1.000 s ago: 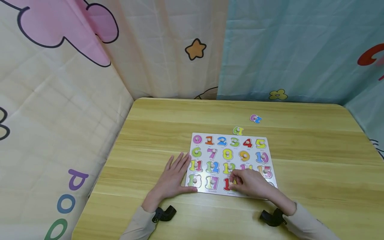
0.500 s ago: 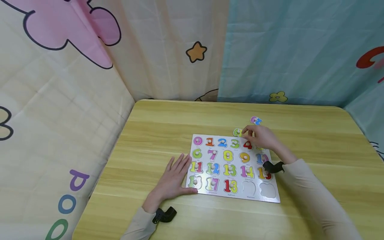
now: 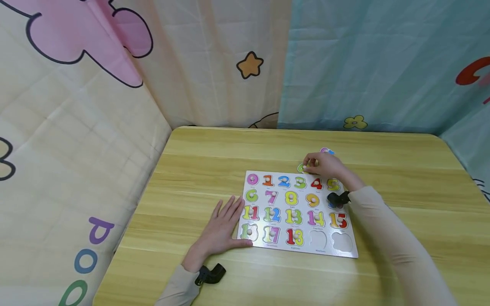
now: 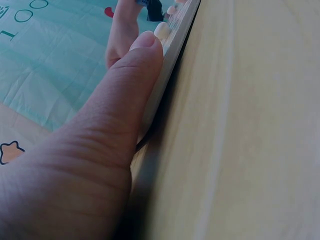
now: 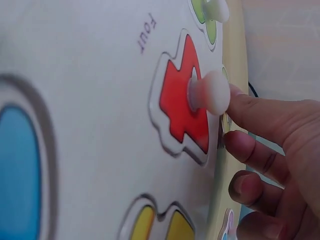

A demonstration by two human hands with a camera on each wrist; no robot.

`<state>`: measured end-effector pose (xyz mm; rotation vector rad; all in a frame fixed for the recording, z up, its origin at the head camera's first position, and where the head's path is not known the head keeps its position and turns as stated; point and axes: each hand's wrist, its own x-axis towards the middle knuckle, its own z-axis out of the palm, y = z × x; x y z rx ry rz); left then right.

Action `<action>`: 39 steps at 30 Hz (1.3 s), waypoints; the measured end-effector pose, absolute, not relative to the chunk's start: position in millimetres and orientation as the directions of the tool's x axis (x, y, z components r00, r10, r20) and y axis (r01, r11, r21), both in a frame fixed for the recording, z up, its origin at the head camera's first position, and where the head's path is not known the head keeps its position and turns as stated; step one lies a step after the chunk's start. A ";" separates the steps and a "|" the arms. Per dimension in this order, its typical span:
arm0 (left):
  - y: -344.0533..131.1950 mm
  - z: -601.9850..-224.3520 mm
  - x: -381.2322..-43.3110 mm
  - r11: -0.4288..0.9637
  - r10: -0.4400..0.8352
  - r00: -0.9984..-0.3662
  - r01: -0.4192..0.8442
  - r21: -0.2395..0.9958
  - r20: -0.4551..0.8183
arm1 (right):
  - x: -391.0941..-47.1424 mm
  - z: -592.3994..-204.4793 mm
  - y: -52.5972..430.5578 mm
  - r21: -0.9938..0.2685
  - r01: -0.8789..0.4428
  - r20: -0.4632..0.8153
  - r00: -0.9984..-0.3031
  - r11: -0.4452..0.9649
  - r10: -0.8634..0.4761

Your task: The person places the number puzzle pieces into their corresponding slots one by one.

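A white number puzzle board (image 3: 281, 204) lies on the table, with knobbed number pieces in most of its recesses. Two recesses at the lower right, nineteen (image 3: 317, 240) and the one beside it (image 3: 342, 242), hold no piece. My left hand (image 3: 218, 229) rests along the board's left edge, fingers spread, thumb on the near corner. Beyond the far edge, my right hand (image 3: 325, 165) pinches a green and yellow number puzzle piece (image 3: 300, 168), mostly covered by the fingers. In the right wrist view, the knob of the red 4 (image 5: 192, 100) partly hides thumb and fingertips.
A purple and blue number piece (image 3: 326, 150) lies on the wooden table (image 3: 183, 170) just behind my right hand, partly covered. Printed curtains (image 3: 210, 63) hang behind and left of the table. Each wrist wears a black camera mount (image 3: 210, 274).
My right hand has left the board's lower row, where the 18 now shows in its recess, and moved to the piece beyond the far edge. The left hand stays put.
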<state>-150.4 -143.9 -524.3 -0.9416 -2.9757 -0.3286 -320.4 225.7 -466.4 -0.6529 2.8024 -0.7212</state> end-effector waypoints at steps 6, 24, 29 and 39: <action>-143.4 -524.8 -150.0 0.795 0.570 -0.818 0.572 0.202 0.073 | -321.3 -471.0 235.5 -0.531 -0.332 -0.051 -0.906 0.780 -0.421; -143.7 -522.2 -150.7 0.799 0.572 -0.818 0.572 0.186 0.061 | -212.0 -442.6 243.6 -0.617 -0.292 -0.092 -0.896 0.731 -0.435; -143.7 -523.1 -152.4 0.801 0.566 -0.821 0.570 0.182 0.075 | -176.1 -455.6 237.4 -0.648 -0.294 -0.118 -0.872 0.703 -0.474; -144.1 -524.5 -152.8 0.798 0.568 -0.819 0.571 0.192 0.079 | -130.1 -475.0 225.5 -0.580 -0.367 -0.086 -0.860 0.727 -0.503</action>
